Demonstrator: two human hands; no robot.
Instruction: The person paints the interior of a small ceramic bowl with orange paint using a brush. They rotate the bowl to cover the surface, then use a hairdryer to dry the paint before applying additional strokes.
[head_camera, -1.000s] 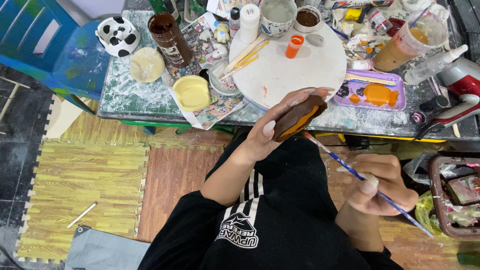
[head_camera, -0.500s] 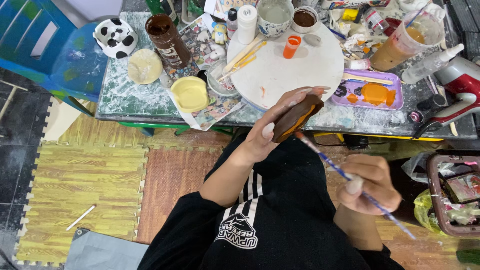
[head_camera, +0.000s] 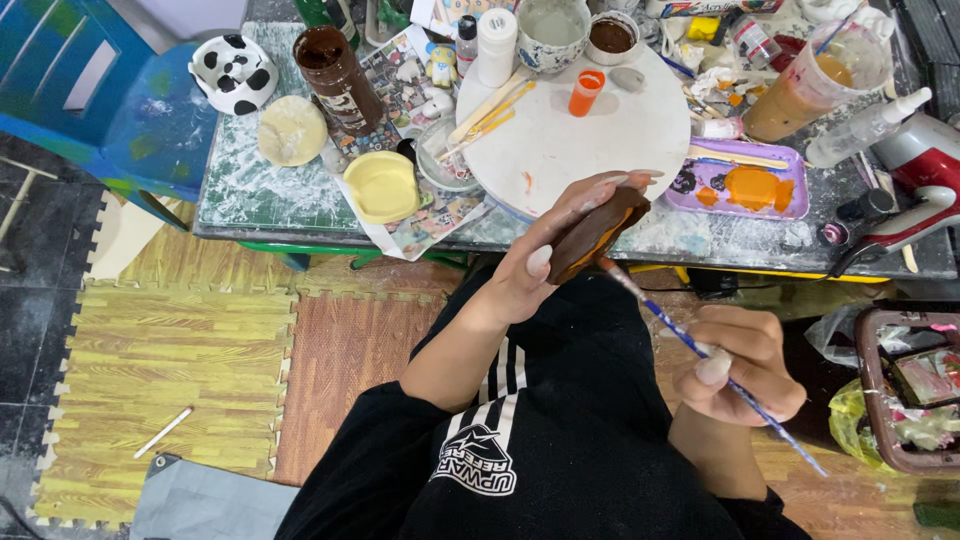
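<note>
Brush (head_camera: 700, 350) raised to brown piece (head_camera: 597, 233); right hand (head_camera: 745, 365) pinches brush, left hand (head_camera: 545, 255) clamps piece.

— Where does the single view sit?

— On the person's head, looking steeply down over the black-sleeved chest and lap.

— How near?

— Close: the left hand (head_camera: 560, 250) and right hand (head_camera: 745, 365) fill the lower middle of the frame, with the surface (head_camera: 240, 190) just beyond them along the top edge.

— Which way does it face?

— Forward and down; the foam floor mats (head_camera: 150, 370) lie at lower left, a blue chair (head_camera: 90, 90) at upper left.

— Any second view?

— Only this one, so nothing overlaps.
</note>
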